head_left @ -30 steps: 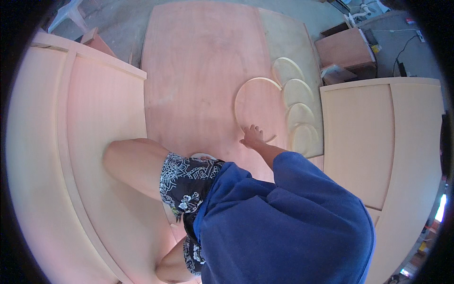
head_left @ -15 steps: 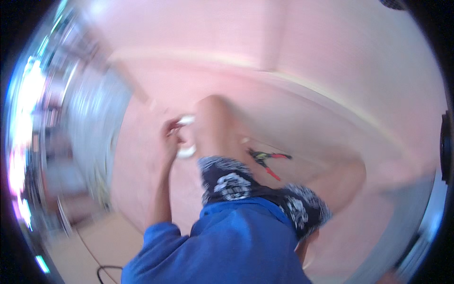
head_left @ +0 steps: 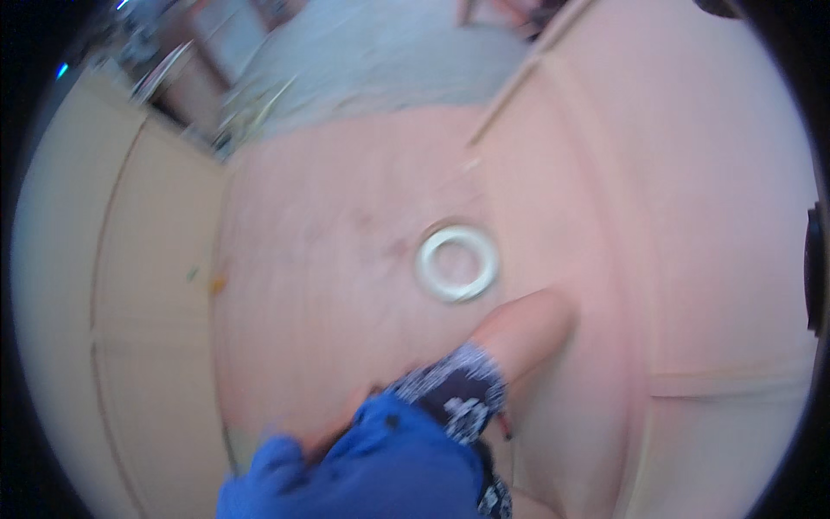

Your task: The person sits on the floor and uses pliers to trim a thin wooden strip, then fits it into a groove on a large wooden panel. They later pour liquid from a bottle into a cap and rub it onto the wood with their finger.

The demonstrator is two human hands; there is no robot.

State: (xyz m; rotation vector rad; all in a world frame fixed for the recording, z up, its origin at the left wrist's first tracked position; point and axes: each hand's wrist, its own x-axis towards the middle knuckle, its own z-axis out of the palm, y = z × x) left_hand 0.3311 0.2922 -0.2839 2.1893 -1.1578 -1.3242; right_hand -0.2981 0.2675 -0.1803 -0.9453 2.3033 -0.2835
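A white ring-shaped coil (head_left: pixel 430 277) lies flat on the pinkish floor, just beyond my bent knee, with no hand on it. My left forearm (head_left: pixel 333 430) runs from the blue sleeve toward my lap. Its hand is hidden at the shirt and shorts, so its fingers do not show. My right hand is out of sight. Beside my thigh a small red and dark piece of a tool (head_left: pixel 505 424) shows, mostly covered by my leg. The picture is smeared by motion.
Tan board panels (head_left: pixel 156 285) rise on the left, and a pale pinkish wall (head_left: pixel 718 216) curves up on the right. A grey floor area (head_left: pixel 372 69) lies at the far end, with clutter at the far left. A thin strip (head_left: pixel 519 95) stands at the wall's far edge.
My view has swung to the left. My left hand, earlier at the white coil, has let go and drawn back to my body. The red-handled pliers are now mostly hidden by my leg.
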